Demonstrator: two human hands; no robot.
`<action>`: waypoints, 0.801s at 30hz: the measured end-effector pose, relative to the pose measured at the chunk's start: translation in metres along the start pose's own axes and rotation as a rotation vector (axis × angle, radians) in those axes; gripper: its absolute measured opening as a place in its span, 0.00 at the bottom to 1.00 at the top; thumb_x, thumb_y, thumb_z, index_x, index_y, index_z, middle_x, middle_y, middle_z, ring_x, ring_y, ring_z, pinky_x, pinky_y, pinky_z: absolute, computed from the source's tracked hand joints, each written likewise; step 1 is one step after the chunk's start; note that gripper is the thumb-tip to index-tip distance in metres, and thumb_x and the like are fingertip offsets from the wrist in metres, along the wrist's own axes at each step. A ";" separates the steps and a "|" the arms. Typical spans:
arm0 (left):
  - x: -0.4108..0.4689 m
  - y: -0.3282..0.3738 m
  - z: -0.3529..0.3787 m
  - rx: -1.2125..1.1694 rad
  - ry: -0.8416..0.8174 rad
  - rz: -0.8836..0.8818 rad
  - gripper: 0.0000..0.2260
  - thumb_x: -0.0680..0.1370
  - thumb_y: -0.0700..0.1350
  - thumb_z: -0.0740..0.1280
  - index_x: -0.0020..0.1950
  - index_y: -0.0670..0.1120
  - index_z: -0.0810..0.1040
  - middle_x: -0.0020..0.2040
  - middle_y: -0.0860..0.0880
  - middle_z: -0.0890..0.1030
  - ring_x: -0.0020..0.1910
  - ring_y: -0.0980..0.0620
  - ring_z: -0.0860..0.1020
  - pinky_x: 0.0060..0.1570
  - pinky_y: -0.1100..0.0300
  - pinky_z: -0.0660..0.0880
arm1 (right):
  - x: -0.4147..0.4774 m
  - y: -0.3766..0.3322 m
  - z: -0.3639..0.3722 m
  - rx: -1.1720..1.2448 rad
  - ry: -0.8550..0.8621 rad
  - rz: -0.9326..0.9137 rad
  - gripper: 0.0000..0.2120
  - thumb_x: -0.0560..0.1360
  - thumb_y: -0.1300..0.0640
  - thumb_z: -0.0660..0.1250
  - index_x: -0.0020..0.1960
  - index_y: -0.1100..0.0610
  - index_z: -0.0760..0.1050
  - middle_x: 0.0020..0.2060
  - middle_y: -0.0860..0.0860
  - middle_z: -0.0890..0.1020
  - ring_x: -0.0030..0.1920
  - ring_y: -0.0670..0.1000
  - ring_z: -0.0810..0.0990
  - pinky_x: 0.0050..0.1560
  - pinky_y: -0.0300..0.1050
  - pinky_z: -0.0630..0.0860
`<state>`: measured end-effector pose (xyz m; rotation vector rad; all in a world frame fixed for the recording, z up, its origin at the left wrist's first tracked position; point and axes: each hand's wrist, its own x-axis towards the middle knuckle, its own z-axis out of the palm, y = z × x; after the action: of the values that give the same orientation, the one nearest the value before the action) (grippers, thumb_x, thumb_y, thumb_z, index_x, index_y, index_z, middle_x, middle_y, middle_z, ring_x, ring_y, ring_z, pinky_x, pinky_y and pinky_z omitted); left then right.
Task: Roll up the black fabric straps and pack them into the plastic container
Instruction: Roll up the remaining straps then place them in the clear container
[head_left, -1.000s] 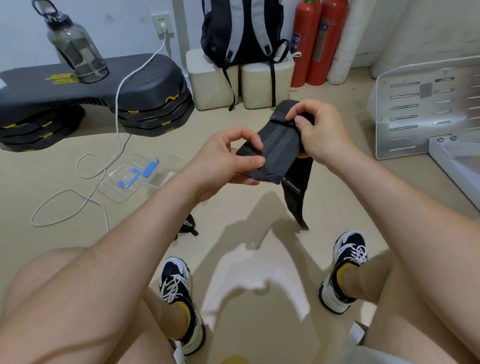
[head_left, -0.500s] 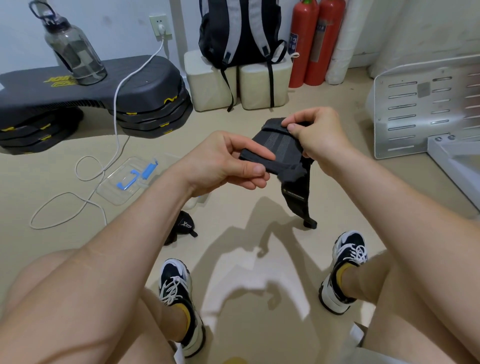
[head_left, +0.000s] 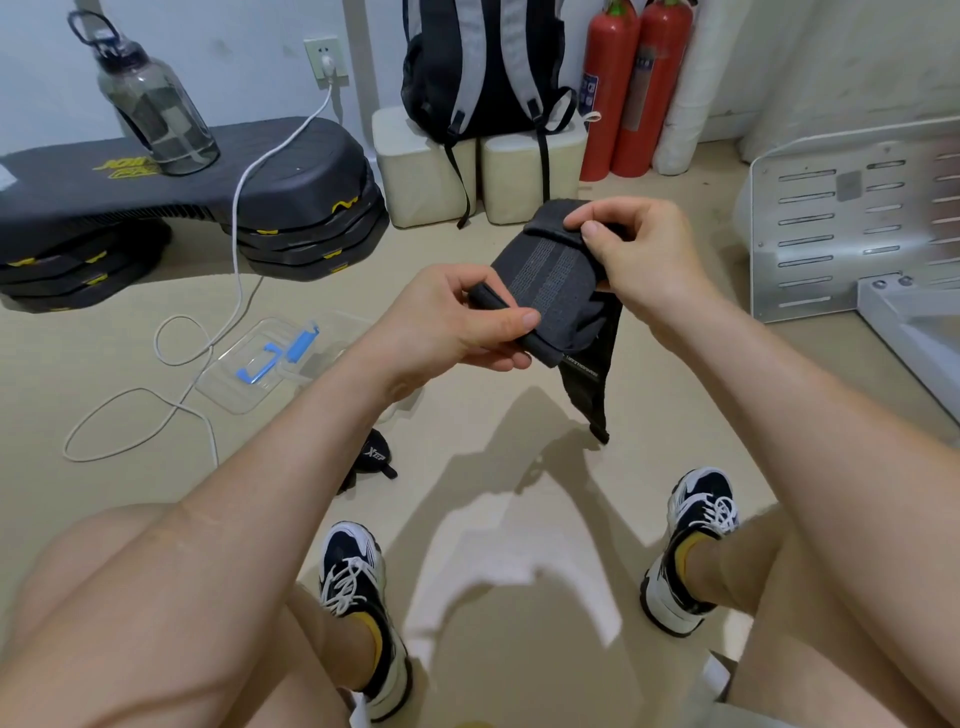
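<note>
The clear plastic container (head_left: 223, 384) lies on the floor, to the left of the hands and lower in view. Its blue-clipped part is laid flat, which looks like it has been left open to take the rolls. Just under the left forearm a small black bundle (head_left: 371, 457) with a white logo also sits on the floor. It may be another strap waiting its turn, though I cannot tell for sure. The left hand (head_left: 457, 322) pinches the near end of the black fabric strap (head_left: 545, 275) between thumb and curled fingers, on what looks like the tight start of a roll, so that the core does not spring loose. The strap runs flat and taut across to the right hand (head_left: 639, 254), which pinches the folded far edge from above. That tension likely keeps the winding even. Below the right hand the strap's loose tail (head_left: 587, 389) hangs free towards the floor, unrolled, so the rolling seems only just begun and nothing shows as packed.
</note>
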<state>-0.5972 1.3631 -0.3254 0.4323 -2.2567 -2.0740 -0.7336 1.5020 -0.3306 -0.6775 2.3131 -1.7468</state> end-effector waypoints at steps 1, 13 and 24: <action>0.000 0.001 0.000 0.003 0.017 0.009 0.08 0.74 0.35 0.73 0.38 0.41 0.75 0.32 0.43 0.81 0.30 0.47 0.83 0.32 0.61 0.79 | 0.000 -0.001 0.000 0.027 -0.010 0.010 0.13 0.80 0.61 0.61 0.44 0.48 0.80 0.41 0.46 0.81 0.44 0.46 0.80 0.43 0.47 0.82; 0.004 0.002 -0.004 0.066 0.166 0.099 0.11 0.75 0.37 0.73 0.42 0.45 0.71 0.29 0.44 0.80 0.25 0.47 0.80 0.25 0.62 0.74 | -0.008 0.004 0.013 0.065 -0.247 0.050 0.41 0.54 0.53 0.80 0.61 0.45 0.63 0.64 0.53 0.69 0.62 0.54 0.75 0.57 0.54 0.80; 0.004 0.000 -0.005 0.017 0.237 0.046 0.11 0.75 0.42 0.74 0.41 0.44 0.72 0.25 0.44 0.79 0.21 0.49 0.77 0.22 0.64 0.71 | -0.016 0.000 0.017 0.297 -0.356 0.156 0.39 0.65 0.67 0.79 0.65 0.48 0.61 0.62 0.52 0.72 0.56 0.52 0.79 0.36 0.43 0.79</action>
<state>-0.6000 1.3570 -0.3252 0.5875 -2.1280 -1.8721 -0.7131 1.4945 -0.3376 -0.6681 1.7792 -1.6896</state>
